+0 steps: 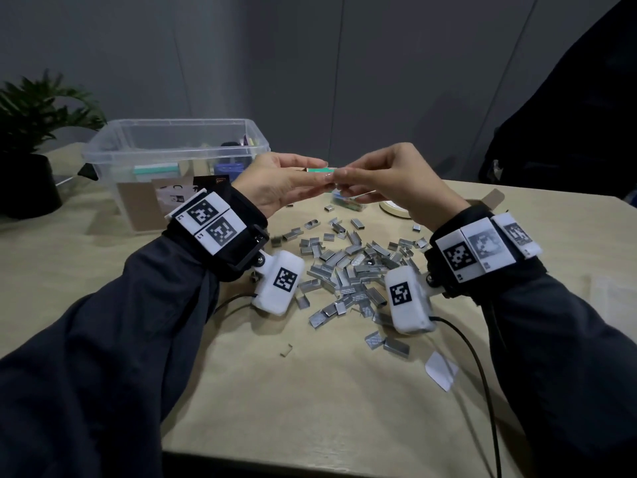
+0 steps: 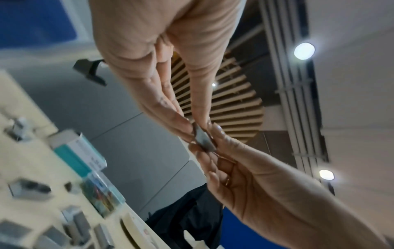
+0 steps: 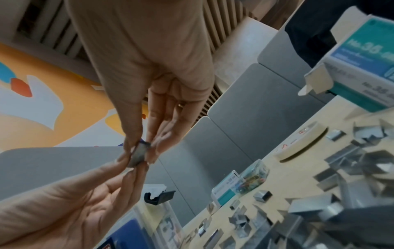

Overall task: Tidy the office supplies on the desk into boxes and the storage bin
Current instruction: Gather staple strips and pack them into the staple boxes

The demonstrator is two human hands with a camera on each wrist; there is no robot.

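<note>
Both hands are raised above the desk and meet fingertip to fingertip. My left hand [image 1: 322, 179] and right hand [image 1: 343, 177] pinch one short grey staple strip [image 2: 203, 139] from opposite ends; it also shows in the right wrist view as the staple strip [image 3: 139, 155]. In the head view the fingers hide the strip. Below the hands a heap of loose staple strips [image 1: 351, 267] is spread over the desk. A teal staple box [image 1: 319, 170] stands behind the fingertips. The clear storage bin [image 1: 113, 146] sits at the back left, holding several items.
A clear case of coloured paper clips [image 1: 348, 203] and a tape roll [image 1: 396, 208] lie behind the heap. An open teal staple box [image 3: 362, 59] is by the right wrist. A potted plant [image 1: 31, 143] stands far left. A paper scrap [image 1: 441, 370] lies front right.
</note>
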